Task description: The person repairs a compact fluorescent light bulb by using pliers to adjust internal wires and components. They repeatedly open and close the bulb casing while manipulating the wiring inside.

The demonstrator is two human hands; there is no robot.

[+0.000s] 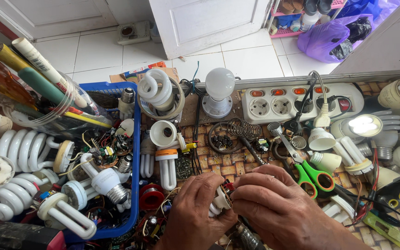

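**Both Hands on a Lamp Base at the Tabletop's Near Edge**

The left hand (195,210) was closed around a small white lamp base (219,201), with the fingers curled over it from the left. The right hand (274,203) was closed as well, its fingertips pinched against the same base from the right, so that the two hands met over the part. The base sat between the hands, low in the centre of the view, just above the tabletop (218,164). Most of it was hidden by the fingers; what the right fingertips gripped could not be made out.

Just right of the right hand lay scissors (309,171) with green and orange handles, blades pointing up and left. Above the hands lay a wire coil (244,127) and a ring (223,139) holding small dark parts. Beyond these stood a round white bulb (218,90) in a socket, and to its right a white power strip (302,102) with plugs inserted. A lit lamp (364,125) glowed at the right, among loose lamp parts.

To the left of the hands, a blue basket (135,153) held spiral and tube lamps and circuit boards. A spiral lamp (156,90) stood at its far corner. A clear jar (47,99) holding screwdrivers stood at the far left. White floor tiles (251,58) showed beyond the tabletop's far edge.
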